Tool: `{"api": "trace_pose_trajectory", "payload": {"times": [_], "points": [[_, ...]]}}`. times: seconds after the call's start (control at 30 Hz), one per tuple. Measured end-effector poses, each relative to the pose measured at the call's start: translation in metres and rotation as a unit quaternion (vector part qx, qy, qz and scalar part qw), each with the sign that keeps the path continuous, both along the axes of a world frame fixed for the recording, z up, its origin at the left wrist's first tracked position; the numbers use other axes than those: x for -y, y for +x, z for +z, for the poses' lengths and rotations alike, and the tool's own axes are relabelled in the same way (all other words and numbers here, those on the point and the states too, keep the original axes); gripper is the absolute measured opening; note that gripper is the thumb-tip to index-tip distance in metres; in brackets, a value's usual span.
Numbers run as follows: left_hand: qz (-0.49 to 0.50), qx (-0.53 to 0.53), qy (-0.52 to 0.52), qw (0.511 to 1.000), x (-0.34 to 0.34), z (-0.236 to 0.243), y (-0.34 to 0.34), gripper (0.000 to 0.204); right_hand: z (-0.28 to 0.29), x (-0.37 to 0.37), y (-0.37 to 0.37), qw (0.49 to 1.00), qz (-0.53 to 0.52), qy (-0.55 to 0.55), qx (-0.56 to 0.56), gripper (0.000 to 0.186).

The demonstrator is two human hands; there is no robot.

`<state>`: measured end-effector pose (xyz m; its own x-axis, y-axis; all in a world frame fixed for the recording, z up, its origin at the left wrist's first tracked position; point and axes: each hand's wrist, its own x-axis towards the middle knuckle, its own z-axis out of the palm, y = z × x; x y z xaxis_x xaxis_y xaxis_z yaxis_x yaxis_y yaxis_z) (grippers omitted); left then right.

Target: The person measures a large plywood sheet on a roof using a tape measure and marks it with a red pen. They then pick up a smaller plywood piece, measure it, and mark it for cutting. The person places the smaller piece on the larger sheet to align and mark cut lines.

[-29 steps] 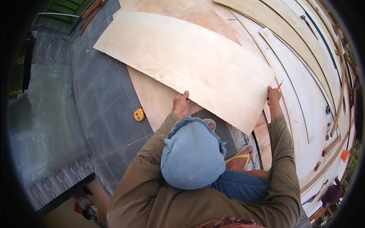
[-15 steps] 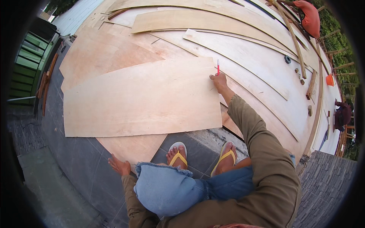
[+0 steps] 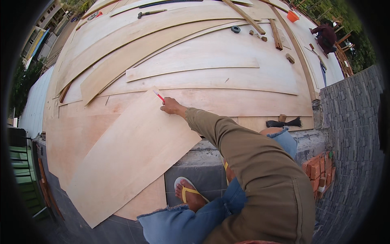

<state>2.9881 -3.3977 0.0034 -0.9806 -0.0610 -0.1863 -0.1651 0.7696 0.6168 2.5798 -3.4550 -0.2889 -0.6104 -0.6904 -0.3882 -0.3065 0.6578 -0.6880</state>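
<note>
A long pale plywood board (image 3: 130, 150) lies slanted in front of me, over other plywood sheets. My right hand (image 3: 173, 107) reaches to its far end, closed around a slim red pen (image 3: 159, 95) whose pale end points away toward the board's far corner. The hand is at the board's right edge; whether its fingers also press on the wood cannot be made out. My left hand is out of view.
More plywood strips (image 3: 191, 69) spread beyond, with a hammer (image 3: 152, 14), a dark tape roll (image 3: 235, 29) and wood blocks on them. A bundle of black wire (image 3: 284, 123) and bricks (image 3: 319, 171) are to the right. Another person (image 3: 325, 37) crouches far right near an orange bucket (image 3: 292, 16).
My view has swung to the right, so the boards appear turned. The left hand has gone out of view, as has a person in red. My right hand still grips the pen.
</note>
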Motion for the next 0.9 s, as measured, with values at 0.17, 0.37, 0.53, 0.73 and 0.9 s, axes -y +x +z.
{"api": "trace_pose_trajectory", "payload": {"times": [0.17,0.37,0.53,0.73,0.9], "points": [[-0.068,-0.101,-0.035,0.992,-0.017,0.098,-0.069,0.012,0.029,0.019,0.039,0.988,-0.047,-0.106,-0.098,0.043],[-0.008,-0.048,-0.007,0.999,-0.017,0.049,0.0,0.019,0.06,0.049,0.094,0.989,0.025,-0.144,-0.03,0.04],[0.692,-0.005,0.492,0.527,0.075,-0.172,0.124,0.039,0.054,0.022,0.069,0.995,0.067,-0.047,-0.058,0.021],[0.745,0.013,0.551,0.376,0.163,-0.288,0.187,0.034,0.015,-0.051,0.054,0.983,-0.073,0.083,-0.149,0.041],[0.783,-0.013,0.524,0.335,0.18,-0.307,0.178,0.025,0.0,-0.075,0.064,0.992,-0.094,0.053,0.064,0.052]]}}
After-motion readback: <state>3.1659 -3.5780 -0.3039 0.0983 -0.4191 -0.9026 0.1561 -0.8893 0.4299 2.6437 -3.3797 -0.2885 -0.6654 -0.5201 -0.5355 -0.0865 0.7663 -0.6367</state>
